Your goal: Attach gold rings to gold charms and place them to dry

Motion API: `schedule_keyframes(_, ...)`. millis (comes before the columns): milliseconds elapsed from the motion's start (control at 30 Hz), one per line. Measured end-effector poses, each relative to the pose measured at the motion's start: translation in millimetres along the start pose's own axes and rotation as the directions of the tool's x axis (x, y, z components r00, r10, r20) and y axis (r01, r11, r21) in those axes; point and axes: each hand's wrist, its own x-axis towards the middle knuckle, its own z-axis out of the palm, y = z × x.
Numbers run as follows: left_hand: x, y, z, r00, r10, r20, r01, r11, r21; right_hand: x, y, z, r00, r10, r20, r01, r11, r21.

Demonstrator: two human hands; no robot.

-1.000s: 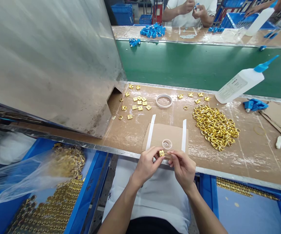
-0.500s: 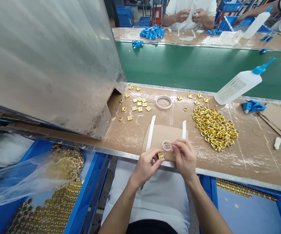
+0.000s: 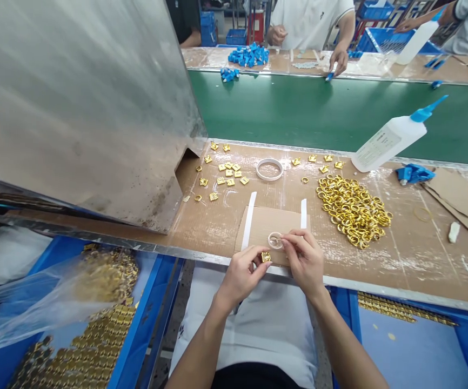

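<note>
Between the thumb and fingers of my left hand [image 3: 239, 276] is a small gold square piece [image 3: 265, 257], held just over the table's front edge. My right hand [image 3: 306, 260] pinches a thin, pin-like tool [image 3: 279, 239]; its tip is over or inside a small clear round dish [image 3: 269, 238], and I cannot tell if it touches. That dish is on a cardboard pad [image 3: 278, 219] with white tape strips at both sides. Right of the pad lies a heap of gold rings [image 3: 351, 210]. Several gold square pieces [image 3: 229, 173] lie spread behind the pad.
A white tape roll [image 3: 269, 177] lies behind the pad. At the right stand a tilted white bottle [image 3: 388, 143] and a blue bundle [image 3: 414, 173]. A large metal panel [image 3: 84, 108] blocks the left. Blue trays [image 3: 136, 319] flank my lap. Across the green belt [image 3: 282, 108] a person works.
My hands hold nearly the same pose, and the view has shifted slightly. Across the belt, the other person's hand has reached down to the belt's edge with a blue piece.
</note>
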Motion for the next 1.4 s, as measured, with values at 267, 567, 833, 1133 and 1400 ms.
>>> schedule_keyframes(267, 1, 3, 2.9, 0.999, -0.017, -0.028, 0.018, 0.999, 0.035, -5, 1, -1, 0.960, 0.279, -0.031, -0.265, 0.937, 0.227)
schedule_keyframes(567, 2, 1, 2.3, 1.000, 0.001, -0.009, 0.000, 0.998, 0.059, -7, -7, -1, 0.950, 0.305, -0.070, -0.264, 0.902, 0.342)
schedule_keyframes(833, 1, -1, 3.0, 1.000, -0.006, 0.016, 0.005, 0.998, 0.056, -26, -13, 5, 0.976, 0.204, -0.069, -0.160, 0.901, 0.404)
schedule_keyframes(1133, 1, -1, 3.6, 1.000, 0.014, 0.017, -0.015, 0.997, 0.080, -31, -7, 4, 0.992, 0.126, 0.017, -0.124, 0.938, 0.323)
schedule_keyframes(1400, 1, -1, 2.5, 1.000, 0.019, 0.024, -0.021, 0.995, 0.101, -32, -6, 4, 0.992, 0.119, 0.039, -0.125, 0.951, 0.283)
